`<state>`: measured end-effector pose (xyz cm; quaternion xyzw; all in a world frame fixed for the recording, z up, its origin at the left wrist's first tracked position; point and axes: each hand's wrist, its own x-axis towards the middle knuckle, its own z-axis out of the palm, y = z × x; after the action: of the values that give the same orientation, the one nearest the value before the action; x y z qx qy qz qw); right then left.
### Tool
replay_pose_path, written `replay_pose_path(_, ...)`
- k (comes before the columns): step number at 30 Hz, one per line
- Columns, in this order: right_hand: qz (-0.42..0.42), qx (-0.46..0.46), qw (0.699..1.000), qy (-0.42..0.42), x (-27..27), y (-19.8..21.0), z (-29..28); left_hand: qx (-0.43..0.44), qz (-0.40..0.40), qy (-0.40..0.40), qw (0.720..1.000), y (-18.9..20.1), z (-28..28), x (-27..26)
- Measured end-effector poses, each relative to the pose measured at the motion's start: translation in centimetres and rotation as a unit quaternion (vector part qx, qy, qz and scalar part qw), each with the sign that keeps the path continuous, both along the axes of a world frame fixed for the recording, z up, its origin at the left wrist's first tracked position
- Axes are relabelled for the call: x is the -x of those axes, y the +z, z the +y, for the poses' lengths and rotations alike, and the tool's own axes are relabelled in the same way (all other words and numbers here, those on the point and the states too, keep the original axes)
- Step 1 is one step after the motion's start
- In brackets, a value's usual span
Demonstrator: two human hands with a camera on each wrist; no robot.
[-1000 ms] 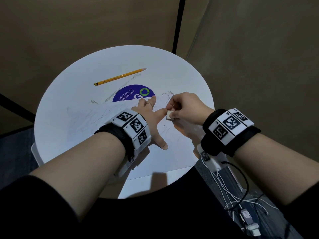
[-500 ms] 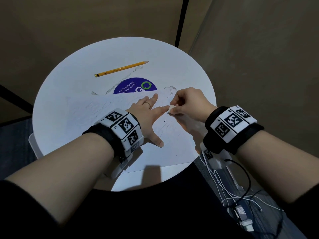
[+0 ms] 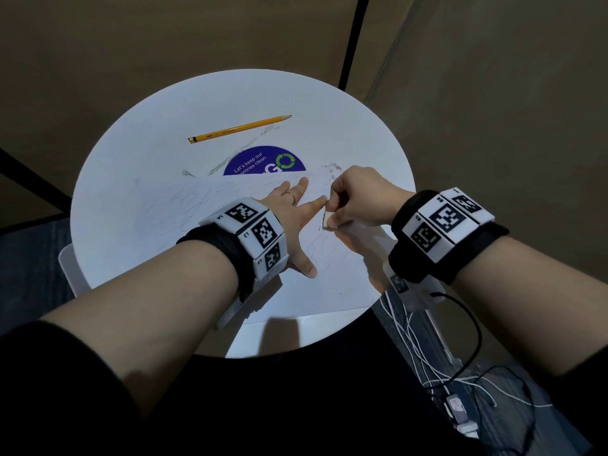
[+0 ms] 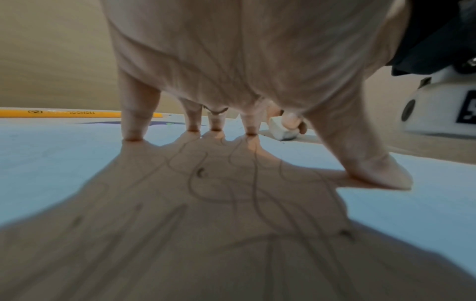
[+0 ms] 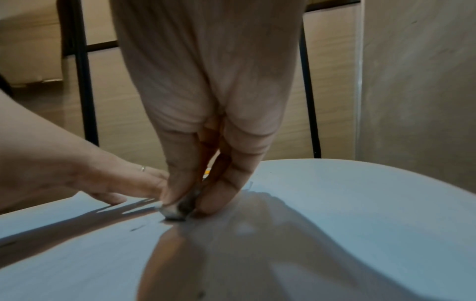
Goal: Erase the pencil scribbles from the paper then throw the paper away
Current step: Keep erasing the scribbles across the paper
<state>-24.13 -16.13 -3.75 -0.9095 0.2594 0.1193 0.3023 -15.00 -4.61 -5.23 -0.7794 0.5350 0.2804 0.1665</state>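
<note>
At frame centre, the left hand (image 3: pixel 297 213) is lying spread-fingered on the white scribbled paper sheet (image 3: pixel 184 225) covering the round white surface (image 3: pixel 345 126), brown walls (image 3: pixel 164 44) behind; the right hand (image 3: pixel 360 200) is pinching a small white eraser block (image 3: pixel 328 222).

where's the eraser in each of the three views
Head view: the eraser is right of centre, pinched by the right hand, just past the left index fingertip.
Left wrist view: the eraser is right of centre, beyond the left hand's fingers, on the paper.
Right wrist view: the eraser is lower centre, pressed on the paper.
Shared landmark: the left hand, flat on the paper.
</note>
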Motion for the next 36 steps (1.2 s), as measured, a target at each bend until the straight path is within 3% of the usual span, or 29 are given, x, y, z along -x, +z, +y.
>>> replay_pose_path(5,-0.027,0.046,0.998,-0.023,-0.8,0.1,-0.5,-0.005,-0.006,-0.003,1.000,-0.1,-0.1,-0.1)
replay_pose_path(10,0.026,0.005,1.000,0.017,-0.2,0.1,-0.1,0.001,0.003,-0.006,1.000,-0.3,0.0,-0.2)
replay_pose_path(15,-0.012,0.052,0.998,-0.013,-1.0,0.3,-0.3,-0.003,-0.004,-0.009,1.000,-0.2,0.0,-0.2)
replay_pose_path(20,0.073,0.013,0.995,0.065,0.0,0.4,0.6,0.004,0.001,-0.009,1.000,-0.2,0.1,-0.2)
replay_pose_path(25,-0.005,0.030,0.999,-0.025,0.0,0.3,-0.6,0.004,0.000,-0.007,1.000,-0.3,0.2,-0.2)
replay_pose_path(30,0.049,-0.011,0.998,0.042,0.9,0.0,0.7,0.010,0.005,-0.005,1.000,-0.2,0.2,-0.2)
replay_pose_path(36,-0.010,0.033,0.999,-0.016,0.5,0.1,-0.2,0.009,0.007,-0.002,1.000,-0.2,0.2,-0.2)
